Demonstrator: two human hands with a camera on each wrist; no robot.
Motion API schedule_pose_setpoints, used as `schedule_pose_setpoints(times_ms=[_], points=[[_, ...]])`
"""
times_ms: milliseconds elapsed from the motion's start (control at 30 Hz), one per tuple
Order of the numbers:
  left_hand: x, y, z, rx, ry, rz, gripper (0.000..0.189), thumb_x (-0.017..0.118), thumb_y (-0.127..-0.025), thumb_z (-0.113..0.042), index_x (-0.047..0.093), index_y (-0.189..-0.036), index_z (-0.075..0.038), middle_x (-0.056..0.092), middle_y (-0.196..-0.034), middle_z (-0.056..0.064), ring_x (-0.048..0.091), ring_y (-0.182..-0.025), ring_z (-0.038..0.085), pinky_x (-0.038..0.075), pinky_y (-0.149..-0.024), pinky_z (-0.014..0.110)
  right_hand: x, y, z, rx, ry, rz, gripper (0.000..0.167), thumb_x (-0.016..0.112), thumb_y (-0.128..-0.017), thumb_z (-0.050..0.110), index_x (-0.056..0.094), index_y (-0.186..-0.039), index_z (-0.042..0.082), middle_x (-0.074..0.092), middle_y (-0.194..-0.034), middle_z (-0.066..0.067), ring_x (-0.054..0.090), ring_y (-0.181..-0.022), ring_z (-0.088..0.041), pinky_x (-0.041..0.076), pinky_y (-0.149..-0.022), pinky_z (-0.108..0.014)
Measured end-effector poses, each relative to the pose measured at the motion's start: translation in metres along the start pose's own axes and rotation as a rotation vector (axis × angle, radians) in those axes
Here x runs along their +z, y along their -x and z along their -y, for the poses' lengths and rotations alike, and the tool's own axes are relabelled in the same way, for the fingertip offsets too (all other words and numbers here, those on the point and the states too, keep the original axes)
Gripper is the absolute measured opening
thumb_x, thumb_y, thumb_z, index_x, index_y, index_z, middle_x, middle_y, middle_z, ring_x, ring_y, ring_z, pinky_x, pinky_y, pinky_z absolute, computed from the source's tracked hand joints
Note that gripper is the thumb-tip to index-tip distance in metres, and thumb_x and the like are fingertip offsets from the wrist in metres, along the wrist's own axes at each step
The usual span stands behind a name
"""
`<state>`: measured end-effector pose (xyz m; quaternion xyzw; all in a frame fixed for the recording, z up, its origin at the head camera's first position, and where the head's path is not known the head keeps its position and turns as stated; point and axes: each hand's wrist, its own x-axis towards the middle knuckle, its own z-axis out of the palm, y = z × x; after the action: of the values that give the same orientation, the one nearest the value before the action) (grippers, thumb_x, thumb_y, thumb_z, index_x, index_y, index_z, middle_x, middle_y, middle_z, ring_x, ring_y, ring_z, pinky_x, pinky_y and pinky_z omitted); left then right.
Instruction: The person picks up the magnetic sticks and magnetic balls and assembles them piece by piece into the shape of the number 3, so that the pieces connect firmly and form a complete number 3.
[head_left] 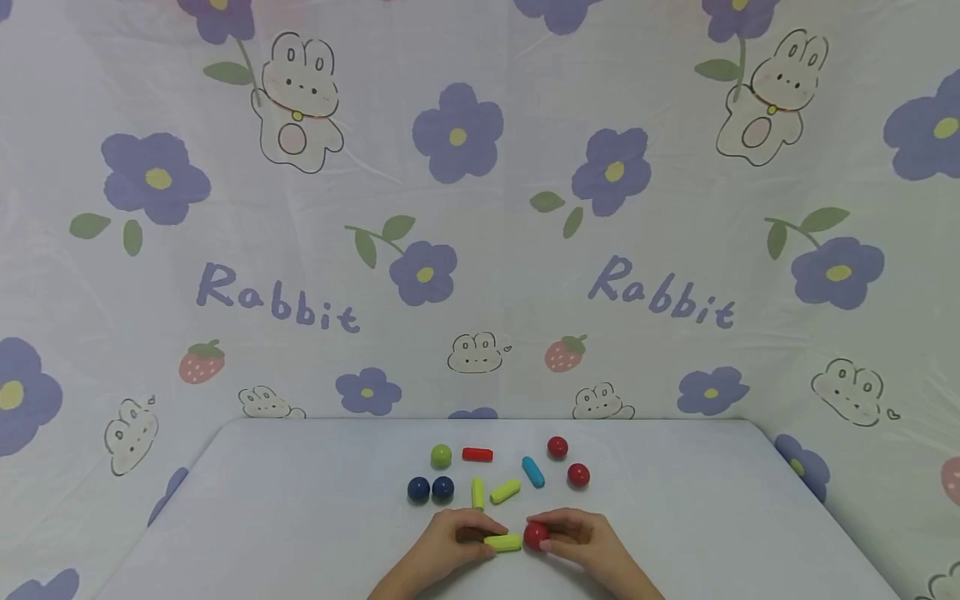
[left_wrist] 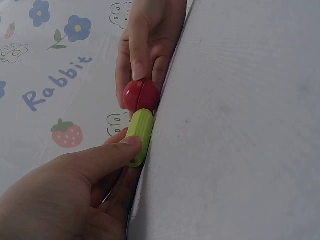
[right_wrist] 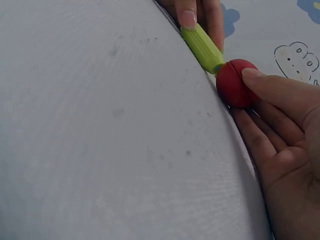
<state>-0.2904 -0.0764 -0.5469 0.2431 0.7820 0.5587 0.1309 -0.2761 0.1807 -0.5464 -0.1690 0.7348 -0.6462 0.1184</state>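
My left hand (head_left: 452, 543) is pinching a yellow-green stick (head_left: 504, 543), and my right hand (head_left: 587, 537) is gripping a red ball (head_left: 536, 536). I am holding both at the near part of the tabletop (head_left: 262, 517), the stick's end pointing at the ball; whether they are touching, I cannot tell. Beyond my hands, two more yellow-green sticks (head_left: 506, 492) are lying between two dark blue balls (head_left: 442, 489) and a blue stick (head_left: 533, 472); a green ball (head_left: 441, 456) is sitting beside a red stick (head_left: 477, 455).
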Motion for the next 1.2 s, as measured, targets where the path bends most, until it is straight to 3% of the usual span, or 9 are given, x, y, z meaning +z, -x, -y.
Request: schedule_pose_setpoints(times_ms=[933, 1200], points=[[-0.0010, 0.0021, -0.0052, -0.027, 0.035, -0.013, 0.025, 0.069, -0.078, -0.012, 0.068, -0.101, -0.022, 0.064, -0.097, -0.004, 0.058, -0.086, 0.013, 0.046, -0.076, 0.024, 0.0046, 0.0021, 0.0058, 0.002, -0.041, 0.028, 0.035, 0.064, -0.083, 0.015, 0.057, -0.116, 0.005, 0.058, -0.112, -0.012, 0.055, -0.102, -0.024, 0.044, -0.083, -0.027], [-0.0012, 0.0028, -0.0038, -0.019, 0.038, -0.013, 0.025, 0.069, -0.078, -0.011, 0.068, -0.101, -0.022, 0.064, -0.096, -0.004, 0.058, -0.085, 0.013, 0.046, -0.076, 0.024, 0.0062, 0.0025, 0.0034, -0.010, 0.032, 0.005, 0.034, 0.063, -0.084, 0.022, 0.060, -0.116, 0.008, 0.060, -0.110, -0.007, 0.056, -0.101, -0.021, 0.043, -0.083, -0.025]])
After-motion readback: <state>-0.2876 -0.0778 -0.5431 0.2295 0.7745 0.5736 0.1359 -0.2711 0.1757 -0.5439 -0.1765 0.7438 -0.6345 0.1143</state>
